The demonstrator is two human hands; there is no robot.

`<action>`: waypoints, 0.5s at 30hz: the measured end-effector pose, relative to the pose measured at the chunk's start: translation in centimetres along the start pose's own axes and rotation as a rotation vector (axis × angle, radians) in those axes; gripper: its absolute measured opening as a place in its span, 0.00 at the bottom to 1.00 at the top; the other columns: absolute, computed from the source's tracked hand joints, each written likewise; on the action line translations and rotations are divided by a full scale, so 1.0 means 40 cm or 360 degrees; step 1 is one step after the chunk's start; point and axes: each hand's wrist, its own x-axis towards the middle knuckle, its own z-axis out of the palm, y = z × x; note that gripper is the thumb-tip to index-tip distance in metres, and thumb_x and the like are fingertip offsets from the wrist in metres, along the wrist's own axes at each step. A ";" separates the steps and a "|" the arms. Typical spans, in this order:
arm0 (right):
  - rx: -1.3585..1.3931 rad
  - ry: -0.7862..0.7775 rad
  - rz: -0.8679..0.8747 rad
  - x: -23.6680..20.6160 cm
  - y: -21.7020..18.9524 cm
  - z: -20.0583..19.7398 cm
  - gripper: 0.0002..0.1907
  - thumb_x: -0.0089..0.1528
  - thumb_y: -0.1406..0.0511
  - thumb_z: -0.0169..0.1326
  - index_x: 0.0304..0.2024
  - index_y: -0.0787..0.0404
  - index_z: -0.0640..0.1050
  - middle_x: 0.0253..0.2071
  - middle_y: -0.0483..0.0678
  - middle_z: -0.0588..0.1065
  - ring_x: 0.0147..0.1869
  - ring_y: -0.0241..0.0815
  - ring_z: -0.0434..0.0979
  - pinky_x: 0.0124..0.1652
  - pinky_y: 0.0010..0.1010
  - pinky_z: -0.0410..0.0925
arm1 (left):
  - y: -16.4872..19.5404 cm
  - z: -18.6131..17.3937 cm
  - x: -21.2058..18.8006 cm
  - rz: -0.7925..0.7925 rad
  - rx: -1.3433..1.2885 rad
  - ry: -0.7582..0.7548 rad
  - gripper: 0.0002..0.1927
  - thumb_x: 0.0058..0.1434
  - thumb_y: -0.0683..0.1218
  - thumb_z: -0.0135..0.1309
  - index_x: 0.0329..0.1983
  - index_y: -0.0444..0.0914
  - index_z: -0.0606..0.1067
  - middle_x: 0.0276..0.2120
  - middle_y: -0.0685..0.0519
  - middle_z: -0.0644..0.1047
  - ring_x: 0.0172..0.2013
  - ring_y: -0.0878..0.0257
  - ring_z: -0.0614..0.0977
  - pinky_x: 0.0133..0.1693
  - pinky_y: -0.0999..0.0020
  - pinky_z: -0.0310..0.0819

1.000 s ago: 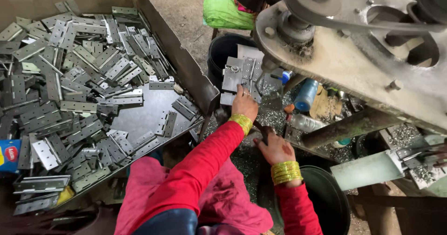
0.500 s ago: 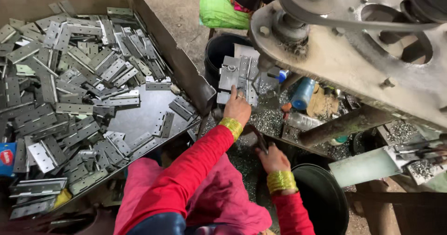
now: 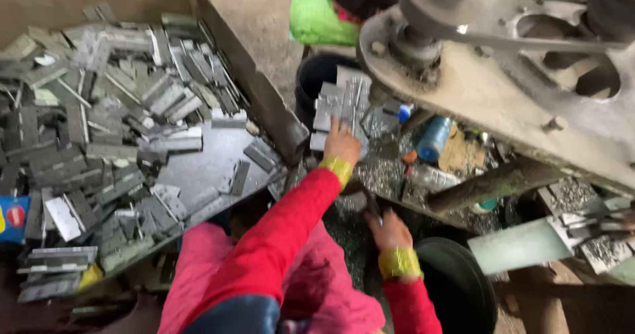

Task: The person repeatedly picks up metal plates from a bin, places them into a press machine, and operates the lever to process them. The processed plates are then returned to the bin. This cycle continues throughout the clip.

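My left hand (image 3: 342, 142), in a red sleeve with a yellow bangle, reaches forward and rests on a stack of grey metal hinge plates (image 3: 338, 106) beside the machine; whether its fingers grip a plate is blurred. My right hand (image 3: 390, 229), also with a yellow bangle, is lower and nearer me, closed around a thin dark handle or rod (image 3: 369, 204) at the bench edge. A large grey press machine (image 3: 503, 76) with a big flywheel hangs over the work spot.
A wide metal tray (image 3: 218, 168) at left holds several loose grey hinge plates (image 3: 99, 129). A black bucket (image 3: 456, 288) stands at lower right, another black bucket (image 3: 317, 83) behind the stack. Metal shavings, a blue bottle (image 3: 433, 139) and a green bag (image 3: 324, 16) lie around.
The view has shifted a little. My left hand stays on the stack of plates; my right hand has moved slightly down and toward me.
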 end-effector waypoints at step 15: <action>0.0094 -0.0143 0.0220 -0.033 -0.035 -0.014 0.31 0.60 0.44 0.58 0.51 0.62 0.78 0.45 0.63 0.80 0.52 0.64 0.81 0.48 0.49 0.74 | -0.020 0.000 0.066 -0.0112 0.0004 -0.0116 0.19 0.69 0.50 0.43 0.49 0.43 0.83 0.59 0.49 0.78 0.69 0.49 0.67 0.72 0.36 0.33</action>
